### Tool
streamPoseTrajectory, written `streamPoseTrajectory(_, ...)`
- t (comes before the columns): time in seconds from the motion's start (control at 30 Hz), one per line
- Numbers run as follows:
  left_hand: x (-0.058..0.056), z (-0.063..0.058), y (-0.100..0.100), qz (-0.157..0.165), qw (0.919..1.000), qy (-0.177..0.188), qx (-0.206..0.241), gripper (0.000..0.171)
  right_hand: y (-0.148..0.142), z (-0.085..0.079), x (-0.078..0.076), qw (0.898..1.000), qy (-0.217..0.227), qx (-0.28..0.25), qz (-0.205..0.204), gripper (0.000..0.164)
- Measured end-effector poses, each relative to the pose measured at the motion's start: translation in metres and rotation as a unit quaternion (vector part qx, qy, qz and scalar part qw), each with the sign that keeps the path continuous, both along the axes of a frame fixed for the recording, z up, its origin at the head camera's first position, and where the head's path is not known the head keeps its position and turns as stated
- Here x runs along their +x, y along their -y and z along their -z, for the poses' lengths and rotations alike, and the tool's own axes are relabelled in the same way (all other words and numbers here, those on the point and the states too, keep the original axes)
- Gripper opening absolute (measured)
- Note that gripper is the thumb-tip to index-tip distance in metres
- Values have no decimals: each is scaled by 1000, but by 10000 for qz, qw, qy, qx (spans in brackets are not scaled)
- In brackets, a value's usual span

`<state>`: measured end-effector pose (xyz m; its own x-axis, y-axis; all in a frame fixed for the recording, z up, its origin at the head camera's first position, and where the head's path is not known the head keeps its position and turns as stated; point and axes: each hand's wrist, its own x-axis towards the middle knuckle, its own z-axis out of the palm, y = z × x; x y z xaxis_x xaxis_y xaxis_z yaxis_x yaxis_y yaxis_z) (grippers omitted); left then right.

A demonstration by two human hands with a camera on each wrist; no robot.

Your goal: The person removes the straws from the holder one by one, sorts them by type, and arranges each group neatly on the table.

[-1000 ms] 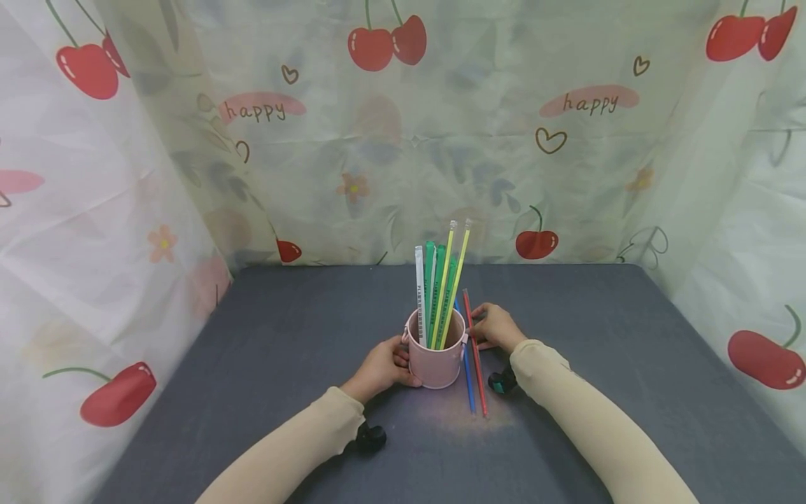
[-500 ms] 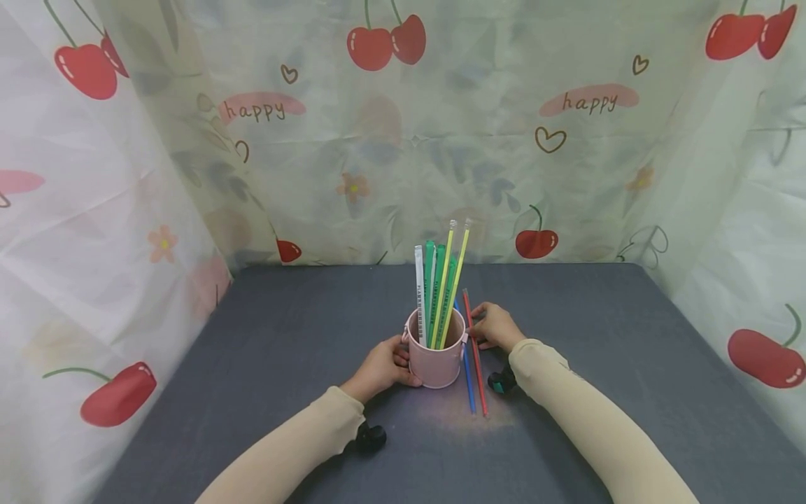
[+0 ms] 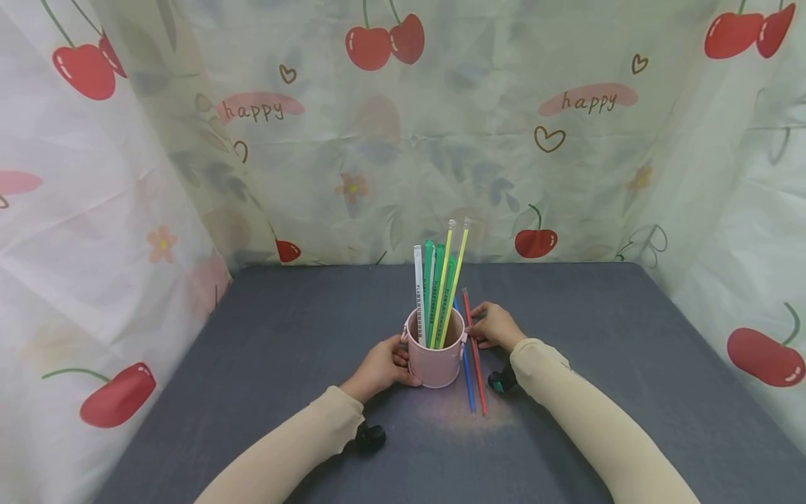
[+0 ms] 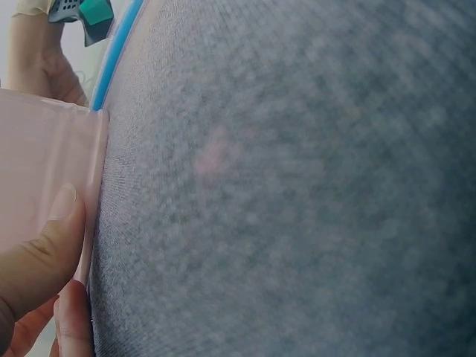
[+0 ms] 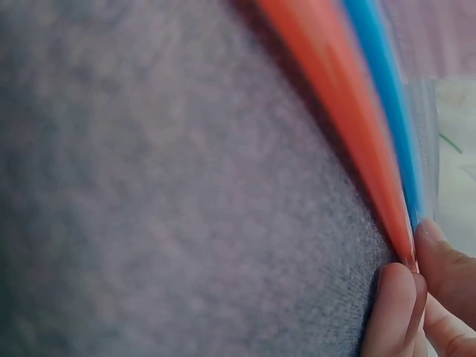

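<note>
A small pink bucket stands on the dark table. My left hand holds its left side, thumb in front and fingers curled round behind; the left wrist view shows the thumb on its wall. Upright in the bucket are two yellow pencils, several green sticks with printed lettering and a white one. On its right lie a red pencil and a blue pencil, side by side. My right hand pinches the red pencil near its far part, fingertips close to the bucket.
A dark grey cloth-like surface covers the table. Patterned curtains with cherries rise at the back and both sides. Black wrist cameras sit under the left sleeve and the right sleeve.
</note>
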<state>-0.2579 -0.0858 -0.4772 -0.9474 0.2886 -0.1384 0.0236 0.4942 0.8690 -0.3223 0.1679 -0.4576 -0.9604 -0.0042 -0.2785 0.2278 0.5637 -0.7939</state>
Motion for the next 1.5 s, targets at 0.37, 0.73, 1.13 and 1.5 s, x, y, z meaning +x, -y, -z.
streamPoseTrajectory(0.37, 0, 1, 0, -37, 10000, 6, 8, 60, 0, 1, 0, 9999, 76, -77, 58, 44)
streamPoseTrajectory(0.73, 1, -1, 0, -73, 9999, 85, 15, 60, -2, 3, -2, 9998, 118, -172, 45, 43)
streamPoseTrajectory(1.13, 2, -1, 1, 45, 9999, -15, 92, 60, -4, 3, 2, 9995, 67, -307, 35, 43)
streamPoseTrajectory(1.5, 0, 0, 1, -38, 10000, 81, 5, 61, -9, -3, 4, 9961, 146, -867, 123, 46)
